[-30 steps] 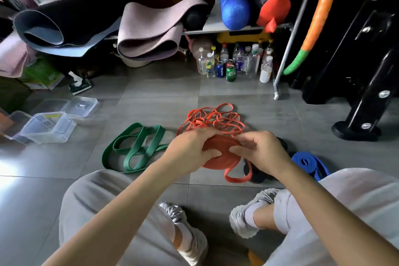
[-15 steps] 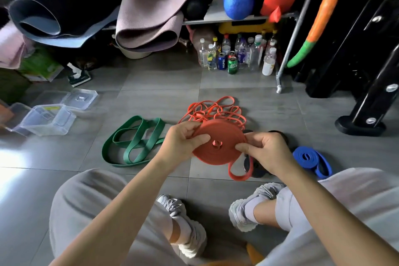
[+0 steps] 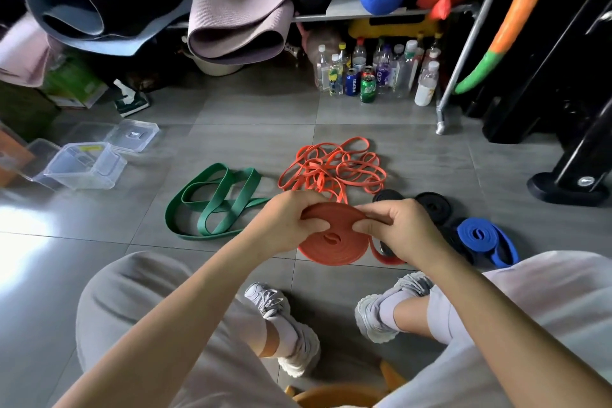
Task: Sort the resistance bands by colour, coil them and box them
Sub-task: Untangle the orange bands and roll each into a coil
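Note:
An orange band wound into a flat coil [image 3: 332,243] hangs above the floor between both hands. My left hand [image 3: 286,222] grips its left rim with thumb on top. My right hand [image 3: 395,228] pinches the right rim, and a short loose tail [image 3: 385,257] droops below it. Behind the coil lies a tangled heap of thin orange bands [image 3: 334,166]. Loose green bands [image 3: 215,200] sprawl to the left. Two black coils [image 3: 432,205] and a coiled blue band [image 3: 483,238] sit to the right. Clear plastic boxes [image 3: 84,166] stand at the far left.
A clear lid [image 3: 132,136] lies behind the boxes. Bottles and cans [image 3: 371,76] cluster under a shelf holding rolled mats [image 3: 238,13]. A black machine base [image 3: 568,189] stands at the right. My knees and shoes [image 3: 284,325] fill the foreground.
The orange coil has tilted from facing me to nearly flat, and both hands have shifted their hold on its rim. The loose tail is shorter.

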`<state>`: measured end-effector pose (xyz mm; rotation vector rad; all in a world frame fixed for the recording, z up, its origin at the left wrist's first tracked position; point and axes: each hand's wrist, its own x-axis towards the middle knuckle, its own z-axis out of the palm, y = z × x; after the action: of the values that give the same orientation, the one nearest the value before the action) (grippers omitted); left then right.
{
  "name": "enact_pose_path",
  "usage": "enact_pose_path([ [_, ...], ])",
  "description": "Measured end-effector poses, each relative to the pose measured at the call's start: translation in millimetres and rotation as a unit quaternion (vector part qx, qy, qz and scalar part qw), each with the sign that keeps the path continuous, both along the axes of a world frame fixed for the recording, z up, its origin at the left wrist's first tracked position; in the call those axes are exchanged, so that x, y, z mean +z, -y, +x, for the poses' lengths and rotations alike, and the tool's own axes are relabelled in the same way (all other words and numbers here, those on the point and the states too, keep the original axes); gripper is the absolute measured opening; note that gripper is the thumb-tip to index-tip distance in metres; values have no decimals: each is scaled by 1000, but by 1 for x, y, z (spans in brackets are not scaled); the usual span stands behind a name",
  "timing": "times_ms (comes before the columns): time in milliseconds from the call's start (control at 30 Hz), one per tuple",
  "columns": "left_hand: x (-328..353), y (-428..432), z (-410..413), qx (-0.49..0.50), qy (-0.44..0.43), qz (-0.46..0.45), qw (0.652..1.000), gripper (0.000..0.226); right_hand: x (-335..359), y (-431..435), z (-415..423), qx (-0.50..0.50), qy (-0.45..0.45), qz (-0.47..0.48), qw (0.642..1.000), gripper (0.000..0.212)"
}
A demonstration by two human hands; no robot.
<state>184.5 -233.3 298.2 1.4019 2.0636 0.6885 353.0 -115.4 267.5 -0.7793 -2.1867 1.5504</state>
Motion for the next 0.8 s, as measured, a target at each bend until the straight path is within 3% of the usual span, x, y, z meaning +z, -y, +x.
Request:
enact_pose_path([
  [100, -6, 4, -2, 55, 128, 31, 990, 23, -7, 1, 8, -22, -4, -12, 1000, 28],
  [300, -10, 16, 5, 153, 295, 73, 940, 23, -15, 7, 12, -91, -26, -76, 993, 30],
  [433, -16, 23, 7, 206, 337, 88, 915, 22, -25, 16, 14, -86, -25, -80, 993, 13],
  [533, -21, 24, 9, 220, 361, 82, 902, 19, -34, 21, 11, -100, -18, -69, 992, 19],
  [700, -30, 20, 13, 229, 419, 69, 876, 20, -38, 16, 6, -137, -50, -260, 955, 22],
  [800, -49, 5, 7, 236, 423, 47, 873, 20, -48, 5, -2, -163, -49, -289, 942, 20],
])
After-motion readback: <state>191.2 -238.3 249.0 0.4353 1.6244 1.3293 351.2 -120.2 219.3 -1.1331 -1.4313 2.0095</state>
